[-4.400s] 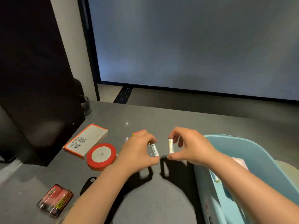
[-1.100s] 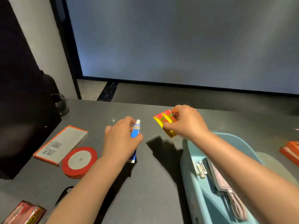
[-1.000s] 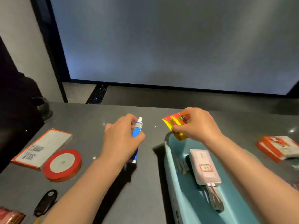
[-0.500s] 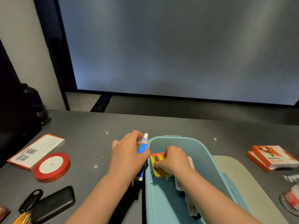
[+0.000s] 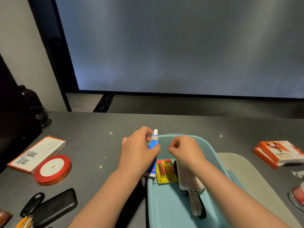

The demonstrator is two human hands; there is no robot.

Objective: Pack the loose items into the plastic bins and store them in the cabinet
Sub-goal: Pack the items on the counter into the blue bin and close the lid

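Blue tube (image 5: 153, 146) is gripped upright in the left hand (image 5: 138, 152), its white cap up and its long axis near vertical, just outside the left rim of the light-blue bin (image 5: 212, 150). The right hand (image 5: 185, 149) is held over the bin, fingers curled on nothing. Open floor is seen inside beside the battery pack (image 5: 166, 171) (a short rightward carry, probably). Ribbon spool (image 5: 52, 169) and white box (image 5: 37, 153) lie well apart, left.

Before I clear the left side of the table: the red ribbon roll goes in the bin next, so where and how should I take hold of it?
Probably by its outer rim, from above. The red ribbon roll lies flat on the table, white core face up, so thumb and fingers can pinch opposite red edges. Its right side is free; the white box sits close on its far left.
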